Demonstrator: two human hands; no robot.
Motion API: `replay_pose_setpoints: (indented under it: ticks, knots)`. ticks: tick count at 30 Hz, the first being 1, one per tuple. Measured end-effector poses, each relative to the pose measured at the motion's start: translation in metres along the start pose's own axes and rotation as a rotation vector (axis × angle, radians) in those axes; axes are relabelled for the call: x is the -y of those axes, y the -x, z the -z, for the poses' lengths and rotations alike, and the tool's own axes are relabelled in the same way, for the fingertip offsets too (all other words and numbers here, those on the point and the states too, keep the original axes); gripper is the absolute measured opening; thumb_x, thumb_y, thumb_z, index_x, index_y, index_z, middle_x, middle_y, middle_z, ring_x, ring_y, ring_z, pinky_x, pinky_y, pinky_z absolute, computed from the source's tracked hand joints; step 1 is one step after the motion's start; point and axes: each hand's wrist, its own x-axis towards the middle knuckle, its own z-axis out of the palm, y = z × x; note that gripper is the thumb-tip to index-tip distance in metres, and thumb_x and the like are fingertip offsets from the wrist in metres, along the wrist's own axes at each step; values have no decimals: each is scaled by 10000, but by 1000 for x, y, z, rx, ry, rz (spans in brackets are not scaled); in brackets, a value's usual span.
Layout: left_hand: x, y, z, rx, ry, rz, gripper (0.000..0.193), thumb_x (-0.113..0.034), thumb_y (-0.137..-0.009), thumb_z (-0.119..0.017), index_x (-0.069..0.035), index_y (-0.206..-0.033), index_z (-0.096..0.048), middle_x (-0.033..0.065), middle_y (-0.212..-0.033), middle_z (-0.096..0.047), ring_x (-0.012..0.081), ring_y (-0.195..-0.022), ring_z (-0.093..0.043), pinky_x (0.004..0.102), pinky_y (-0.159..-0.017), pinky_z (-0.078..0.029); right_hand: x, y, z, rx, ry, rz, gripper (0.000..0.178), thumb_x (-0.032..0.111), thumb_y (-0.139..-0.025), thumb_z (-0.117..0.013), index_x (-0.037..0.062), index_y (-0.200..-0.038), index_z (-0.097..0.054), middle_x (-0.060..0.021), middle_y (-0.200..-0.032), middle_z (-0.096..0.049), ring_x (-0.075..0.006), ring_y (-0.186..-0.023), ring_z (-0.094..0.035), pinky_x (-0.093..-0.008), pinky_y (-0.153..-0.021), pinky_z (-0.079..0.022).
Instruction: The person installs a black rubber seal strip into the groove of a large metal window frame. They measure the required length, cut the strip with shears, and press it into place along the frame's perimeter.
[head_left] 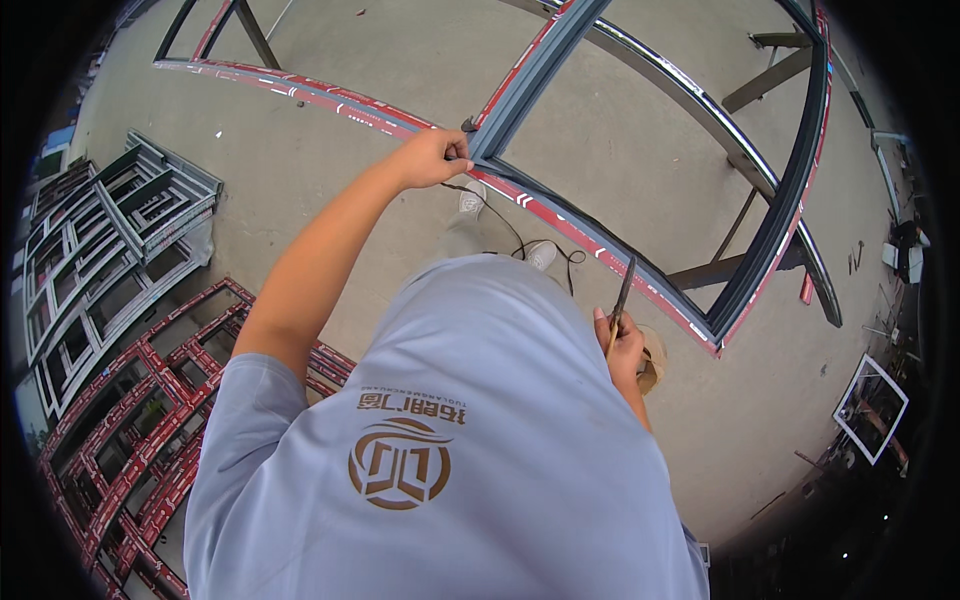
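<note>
A large dark grey window frame (535, 95) with red protective film on its outer faces lies in front of me on supports. At a joint on its near bar, my left hand (432, 158) is closed, thumb and fingertips pinching the end of a thin black rubber strip (517, 236). The strip hangs in loose loops below the near bar. Lower right, beside the frame's near corner, my right hand (624, 345) is closed around scissors (624, 288), their dark blades pointing up and away. The fingers partly hide the handles.
Grey metal supports (690, 85) carry the frame. Stacked grey frames (120, 240) and red-filmed frames (150, 400) lie at left. A white-edged panel (871, 410) sits at far right. A tan round thing (652, 360) shows behind my right hand. My shoes (541, 255) stand below the near bar.
</note>
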Motion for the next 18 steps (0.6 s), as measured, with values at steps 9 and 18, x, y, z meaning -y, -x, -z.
replay_pose_setpoints:
  ticks: [9, 18]
  knots:
    - [40, -73, 19, 362, -102, -1, 176, -151, -902, -674, 6, -978, -697, 56, -776, -659, 140, -709, -598, 318, -664, -497, 24, 19, -76, -215, -118, -251, 427, 255, -873, -777, -1, -654, -515, -33, -528, -433, -85, -550, -356, -289, -491, -363]
    - [38, -109, 14, 528, -142, 26, 263, -271, -887, -735, -13, -934, -706, 46, -705, -641, 132, -641, -574, 312, -601, -458, 102, -4, -151, -111, -252, -487, 512, 398, -894, -753, 18, -645, -519, 1, -550, -449, -88, -553, -361, -290, -498, -340]
